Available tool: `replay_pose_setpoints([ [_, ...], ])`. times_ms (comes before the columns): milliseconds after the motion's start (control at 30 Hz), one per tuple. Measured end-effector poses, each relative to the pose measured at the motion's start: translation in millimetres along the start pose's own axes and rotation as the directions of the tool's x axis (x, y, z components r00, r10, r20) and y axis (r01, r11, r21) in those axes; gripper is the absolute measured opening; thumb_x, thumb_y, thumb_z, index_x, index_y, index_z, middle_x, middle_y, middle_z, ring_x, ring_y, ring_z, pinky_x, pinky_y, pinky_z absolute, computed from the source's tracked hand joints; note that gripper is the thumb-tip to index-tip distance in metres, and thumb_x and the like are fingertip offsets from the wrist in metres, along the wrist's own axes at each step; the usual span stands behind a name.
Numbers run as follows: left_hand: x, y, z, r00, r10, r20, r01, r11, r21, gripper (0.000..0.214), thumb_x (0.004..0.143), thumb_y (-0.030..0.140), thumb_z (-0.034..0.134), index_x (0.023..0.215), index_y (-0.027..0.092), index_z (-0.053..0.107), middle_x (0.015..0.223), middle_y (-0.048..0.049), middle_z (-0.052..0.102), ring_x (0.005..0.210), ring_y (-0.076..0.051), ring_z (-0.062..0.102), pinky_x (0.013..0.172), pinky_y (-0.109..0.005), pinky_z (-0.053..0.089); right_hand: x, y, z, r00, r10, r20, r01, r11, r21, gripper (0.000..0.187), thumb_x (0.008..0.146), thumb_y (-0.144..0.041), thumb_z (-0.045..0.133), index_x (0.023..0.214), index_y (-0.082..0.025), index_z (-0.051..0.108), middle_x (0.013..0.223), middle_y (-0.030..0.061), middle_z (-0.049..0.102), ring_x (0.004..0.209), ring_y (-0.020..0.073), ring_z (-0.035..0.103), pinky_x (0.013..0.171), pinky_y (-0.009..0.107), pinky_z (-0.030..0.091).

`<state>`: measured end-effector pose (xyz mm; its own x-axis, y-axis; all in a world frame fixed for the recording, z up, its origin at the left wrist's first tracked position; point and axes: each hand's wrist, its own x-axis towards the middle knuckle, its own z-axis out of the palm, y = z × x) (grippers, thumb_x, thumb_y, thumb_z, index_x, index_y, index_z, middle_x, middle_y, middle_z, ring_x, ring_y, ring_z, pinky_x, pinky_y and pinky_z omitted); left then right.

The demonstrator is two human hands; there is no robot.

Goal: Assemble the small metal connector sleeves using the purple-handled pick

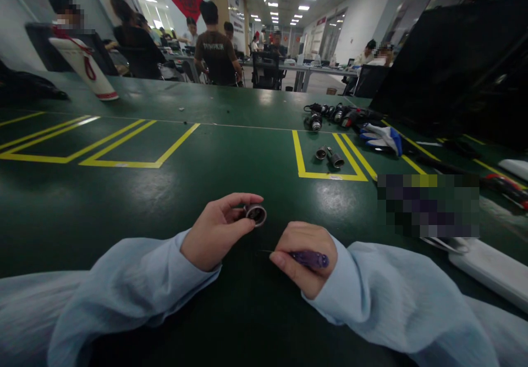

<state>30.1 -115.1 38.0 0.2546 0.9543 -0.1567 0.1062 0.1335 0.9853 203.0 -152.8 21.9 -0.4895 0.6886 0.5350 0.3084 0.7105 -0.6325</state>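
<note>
Between thumb and fingers, my left hand [220,226] grips a small round metal connector [256,214], its open end turned towards me and to the right. My right hand [307,254] is closed around a screwdriver with a dark purple handle [310,258]. The thin shaft points left, below the connector and apart from it. Two similar metal connector parts [335,159] lie further off, inside a yellow taped box [303,173] on the green table [231,163].
Black cables with metal connectors [315,121] are piled at the back right, beside a blue and white glove [381,137]. A white object [490,268] lies at the right. More yellow tape outlines [119,164] mark the left side. A white cylinder [88,70] stands at the far left; people sit beyond.
</note>
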Motion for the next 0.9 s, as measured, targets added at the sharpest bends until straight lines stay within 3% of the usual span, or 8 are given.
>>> replay_pose_setpoints([
  [300,2.8,-1.6,-1.4,0.998,0.065,-0.025,-0.065,0.998,-0.003,0.028,0.059,0.014,0.067,0.086,0.014,0.057,0.091,-0.0054,0.066,0.082,-0.02,0.065,0.081,-0.035,0.049,-4.7,-1.9,-3.5,0.974,-0.09,-0.21,0.093,0.996,0.003,0.015,0.08,-0.016,0.047,0.069,-0.015,0.056,0.06,0.0025,0.059,0.057,0.0121,0.053,0.058,0.028,0.043],
  [533,0.6,0.6,-1.4,1.0,0.031,-0.004,-0.031,1.0,-0.008,0.029,0.059,0.013,0.066,0.087,0.013,0.057,0.084,-0.0045,0.068,0.08,-0.02,0.066,0.079,-0.034,0.05,-3.7,-6.0,-8.0,0.965,-0.097,-0.244,0.098,0.995,-0.009,0.013,0.079,-0.015,0.048,0.07,-0.014,0.057,0.061,0.0029,0.059,0.058,0.0126,0.054,0.059,0.028,0.043],
  [700,0.9,0.0,-2.0,0.999,0.025,-0.03,-0.025,1.0,0.016,0.03,0.059,0.014,0.067,0.087,0.014,0.056,0.086,-0.0046,0.067,0.082,-0.019,0.065,0.081,-0.034,0.048,-1.4,-1.8,-4.2,0.985,0.011,-0.173,-0.01,1.0,0.006,0.023,0.08,-0.019,0.047,0.06,-0.013,0.056,0.053,0.0025,0.055,0.051,0.0113,0.049,0.052,0.027,0.039],
  [900,-6.0,-6.8,3.6,0.999,0.039,0.006,-0.039,0.999,-0.017,0.028,0.06,0.014,0.066,0.086,0.016,0.056,0.086,-0.0032,0.066,0.078,-0.017,0.064,0.073,-0.029,0.051,-0.5,9.1,2.4,0.964,0.185,-0.192,-0.171,0.981,0.09,0.025,0.079,-0.022,0.05,0.055,-0.015,0.055,0.049,0.0007,0.055,0.047,0.0104,0.048,0.05,0.025,0.039],
])
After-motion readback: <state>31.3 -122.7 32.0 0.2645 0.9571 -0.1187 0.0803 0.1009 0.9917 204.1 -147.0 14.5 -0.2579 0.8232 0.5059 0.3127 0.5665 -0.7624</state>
